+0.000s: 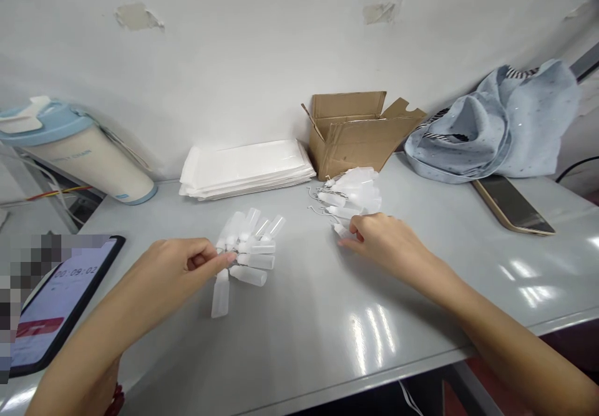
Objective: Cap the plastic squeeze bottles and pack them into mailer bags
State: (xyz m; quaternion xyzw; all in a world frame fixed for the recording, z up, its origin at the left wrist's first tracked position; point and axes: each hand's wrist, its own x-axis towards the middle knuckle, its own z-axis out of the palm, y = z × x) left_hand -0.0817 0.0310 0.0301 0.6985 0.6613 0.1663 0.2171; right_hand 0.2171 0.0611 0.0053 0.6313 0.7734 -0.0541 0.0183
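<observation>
I see R hand point(381, 235) pinched tight on sm. bottle point(342, 231), tip aimed far-L, long axis slanting back into fingers; bottle pile point(356, 184) just beyond, R hand nearer. L hand point(180, 265) thumb + finger closed on hub of bottle cluster point(256, 261), bottles fanned abt; exact pt held, can't tell.

Here's the glossy grey worktop point(294, 347), lights glaring off its surface! Left of centre, a fan of small translucent bottles point(257, 261); right of centre, a heap of similar bottles point(358, 186) with thin wires. Behind, stacked white packs point(248, 165) sit beside an open cardboard box point(367, 148). Far left, a cream tumbler point(100, 160) and a timer phone point(65, 297); far right, blue cloth point(468, 132) and another phone point(517, 207).
</observation>
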